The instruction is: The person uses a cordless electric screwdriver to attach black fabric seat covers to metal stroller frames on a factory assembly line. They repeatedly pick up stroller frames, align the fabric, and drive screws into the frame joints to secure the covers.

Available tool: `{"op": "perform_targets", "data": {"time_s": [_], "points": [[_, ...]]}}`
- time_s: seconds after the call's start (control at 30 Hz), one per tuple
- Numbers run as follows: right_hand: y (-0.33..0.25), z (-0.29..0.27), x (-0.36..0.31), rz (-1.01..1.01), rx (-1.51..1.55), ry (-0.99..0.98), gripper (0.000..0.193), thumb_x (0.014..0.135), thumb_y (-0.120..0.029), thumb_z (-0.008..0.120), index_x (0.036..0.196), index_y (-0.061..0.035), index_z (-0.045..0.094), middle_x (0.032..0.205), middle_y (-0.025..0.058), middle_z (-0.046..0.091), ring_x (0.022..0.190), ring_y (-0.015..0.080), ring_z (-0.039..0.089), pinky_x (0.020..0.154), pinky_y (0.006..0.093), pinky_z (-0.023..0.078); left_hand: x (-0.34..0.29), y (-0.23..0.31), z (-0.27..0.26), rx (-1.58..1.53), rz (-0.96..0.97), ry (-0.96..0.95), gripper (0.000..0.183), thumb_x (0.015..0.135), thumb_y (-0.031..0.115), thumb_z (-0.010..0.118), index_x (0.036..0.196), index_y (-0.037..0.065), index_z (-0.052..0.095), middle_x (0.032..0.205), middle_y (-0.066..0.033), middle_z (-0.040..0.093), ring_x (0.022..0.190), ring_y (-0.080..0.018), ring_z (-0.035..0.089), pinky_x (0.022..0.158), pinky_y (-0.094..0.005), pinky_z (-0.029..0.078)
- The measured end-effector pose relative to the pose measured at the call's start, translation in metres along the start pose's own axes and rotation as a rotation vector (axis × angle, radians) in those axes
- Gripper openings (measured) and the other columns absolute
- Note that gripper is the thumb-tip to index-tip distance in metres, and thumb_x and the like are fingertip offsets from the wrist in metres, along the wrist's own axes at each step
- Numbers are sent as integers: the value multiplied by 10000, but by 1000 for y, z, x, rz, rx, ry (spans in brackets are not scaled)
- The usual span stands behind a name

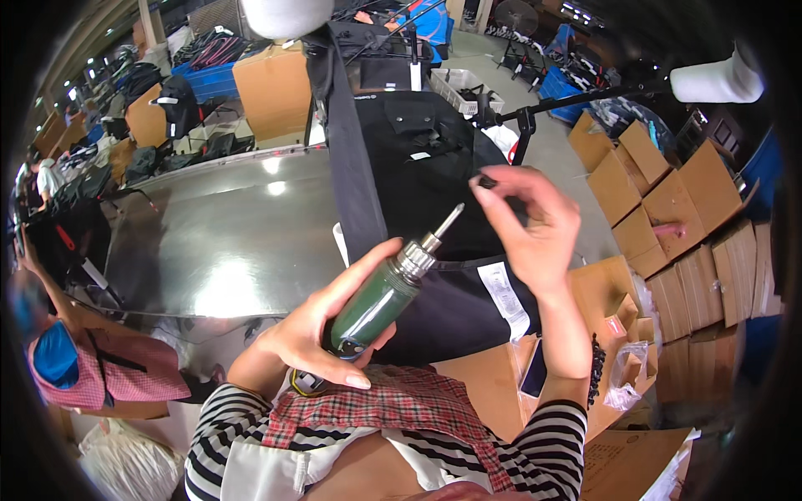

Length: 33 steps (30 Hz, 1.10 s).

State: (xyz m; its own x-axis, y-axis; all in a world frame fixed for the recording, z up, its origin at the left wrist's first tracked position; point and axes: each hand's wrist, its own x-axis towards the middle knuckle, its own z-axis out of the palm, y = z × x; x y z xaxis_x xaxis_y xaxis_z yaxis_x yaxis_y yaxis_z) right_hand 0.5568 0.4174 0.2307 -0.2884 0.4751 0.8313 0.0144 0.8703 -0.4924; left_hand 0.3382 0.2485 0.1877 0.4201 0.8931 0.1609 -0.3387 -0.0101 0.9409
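Green smooth-barrelled screwdriver (380, 296) wrapped tight in left hand (322, 330); right hand (535, 225) pinching small dark piece (487, 180) at fingertips.

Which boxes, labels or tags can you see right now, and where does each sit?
White label: a long strip with dark print, sewn on the black bag below the right hand.
Flat cardboard boxes: brown, stacked and leaning, far right.
Big cardboard box: brown, upright, beyond the shiny metal table.
Cardboard sheets: brown, lower right.
No screens show.
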Motion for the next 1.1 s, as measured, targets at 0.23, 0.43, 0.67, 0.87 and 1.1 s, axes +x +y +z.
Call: {"op": "perform_targets", "data": {"time_s": [0.23, 0.43, 0.67, 0.87, 1.1], "points": [[-28, 20, 8, -82, -76, -104, 237, 819, 97, 718, 1051, 55, 688, 927, 127, 724, 790, 144, 686, 735, 260, 543, -11, 6, -4, -34, 60, 0, 1274, 673, 79, 890, 1606, 97, 24, 968, -79, 613, 744, -95, 591, 639, -249, 494], [-35, 24, 5, -180, -155, -72, 277, 764, 121, 726, 1024, 26, 701, 865, 108, 711, 726, 168, 696, 664, 262, 539, -11, 6, -3, -6, 88, 13, 1261, 675, 81, 887, 1605, 82, 35, 978, -73, 609, 759, -101, 582, 659, -249, 487], [-44, 41, 5, -483, -267, 48, 291, 736, 158, 712, 1005, 47, 699, 872, 132, 695, 721, 235, 677, 640, 287, 540, -18, 0, -19, -327, 70, -171, 1313, 650, 37, 874, 1604, 116, -25, 952, -111, 595, 660, -124, 579, 584, -260, 478], [-66, 55, 7, -477, -303, -17, 387, 740, 153, 716, 1108, 38, 686, 945, 160, 686, 785, 253, 669, 680, 302, 549, -31, -1, -25, -306, 113, -153, 1357, 633, 3, 868, 1599, 147, -75, 921, -143, 590, 620, -131, 576, 555, -261, 483], [-108, 79, -11, -38, -204, -594, 440, 832, 29, 692, 1254, 52, 569, 1041, 201, 674, 967, 276, 677, 851, 330, 529, -29, 21, -41, -492, 443, 102, 1352, 585, 29, 810, 1596, 187, -73, 802, -183, 542, 456, -204, 581, 412, -297, 476]]}}
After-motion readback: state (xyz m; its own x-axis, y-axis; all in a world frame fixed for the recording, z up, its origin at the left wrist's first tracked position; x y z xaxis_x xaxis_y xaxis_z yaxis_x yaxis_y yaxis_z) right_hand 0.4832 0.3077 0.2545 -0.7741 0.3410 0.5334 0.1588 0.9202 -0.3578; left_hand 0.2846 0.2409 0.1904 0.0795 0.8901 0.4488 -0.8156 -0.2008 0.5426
